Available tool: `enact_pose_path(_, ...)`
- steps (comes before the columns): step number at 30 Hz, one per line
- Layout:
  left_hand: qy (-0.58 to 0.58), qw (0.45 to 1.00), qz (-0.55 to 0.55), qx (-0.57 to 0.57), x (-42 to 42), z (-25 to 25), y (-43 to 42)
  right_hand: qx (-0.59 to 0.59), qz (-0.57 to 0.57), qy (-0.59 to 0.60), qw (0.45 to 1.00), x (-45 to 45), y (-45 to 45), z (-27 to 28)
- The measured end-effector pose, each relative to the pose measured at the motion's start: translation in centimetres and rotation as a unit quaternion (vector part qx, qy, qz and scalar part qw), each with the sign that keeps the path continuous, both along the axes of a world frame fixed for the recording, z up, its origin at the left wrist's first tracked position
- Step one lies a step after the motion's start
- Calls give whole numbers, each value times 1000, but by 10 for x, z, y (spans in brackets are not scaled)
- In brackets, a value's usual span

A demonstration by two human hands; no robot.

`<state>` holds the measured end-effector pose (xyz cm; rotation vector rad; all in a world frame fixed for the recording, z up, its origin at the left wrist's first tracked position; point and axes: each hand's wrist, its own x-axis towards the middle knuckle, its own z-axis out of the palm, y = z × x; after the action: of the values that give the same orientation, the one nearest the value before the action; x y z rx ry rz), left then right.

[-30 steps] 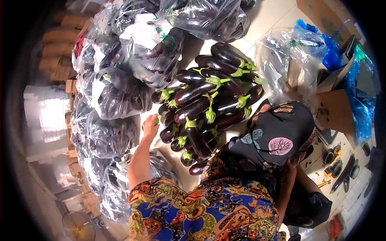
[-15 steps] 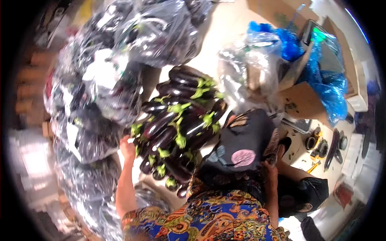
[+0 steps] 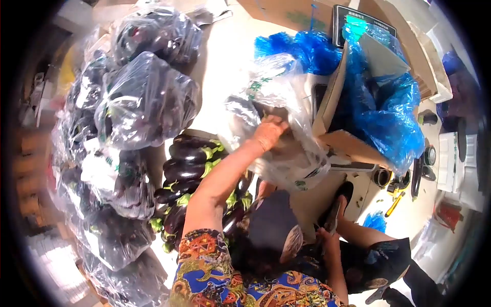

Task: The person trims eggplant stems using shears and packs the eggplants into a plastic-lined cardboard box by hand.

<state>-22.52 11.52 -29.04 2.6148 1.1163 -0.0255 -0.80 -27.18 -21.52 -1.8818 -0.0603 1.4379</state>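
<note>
My left hand reaches into the clear plastic bag, its fingers curled over a dark shape that I cannot make out. Low at the right, my right hand is closed around something narrow and greyish that I cannot identify, near my foot in a dark shoe. Loose dark purple eggplants with green caps lie heaped under and left of my left forearm, which hides part of the heap.
Clear bags filled with eggplants line the left side. At the right stands an open cardboard box draped with blue plastic. A dark scale-like device is behind it. Tape rolls and a yellow tool lie at the right.
My left hand has moved from the left edge of the eggplant heap across to the clear bag. My right hand stays low at the right. The whole view has shifted.
</note>
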Motion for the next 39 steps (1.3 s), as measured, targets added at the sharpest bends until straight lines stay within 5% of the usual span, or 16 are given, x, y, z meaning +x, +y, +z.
enact_pose_path(2,90,991,14,97,-9,-34,29,-22,2,-2,1000,-1,10,16)
enact_pose_path(4,207,976,31,65,-21,-37,54,-25,32,-20,999,4,13,11)
enact_pose_path(10,262,948,-95,151,-34,-51,68,-40,31,48,998,10,23,13)
enact_pose_path(15,15,997,24,66,-48,9,45,9,82,-51,995,-10,65,48)
enact_pose_path(20,-295,926,219,-87,-59,89,15,9,221,-109,969,4,26,30)
enact_pose_path(24,-336,915,215,-66,-46,165,-15,100,223,-67,967,-4,28,40)
enact_pose_path(30,-260,961,94,22,7,270,-54,171,196,-189,947,-10,32,80)
enact_pose_path(33,-203,964,-41,167,46,309,-83,236,162,-241,928,-8,36,119)
enact_pose_path(39,-199,937,-196,210,104,325,-121,320,97,-294,895,5,31,177)
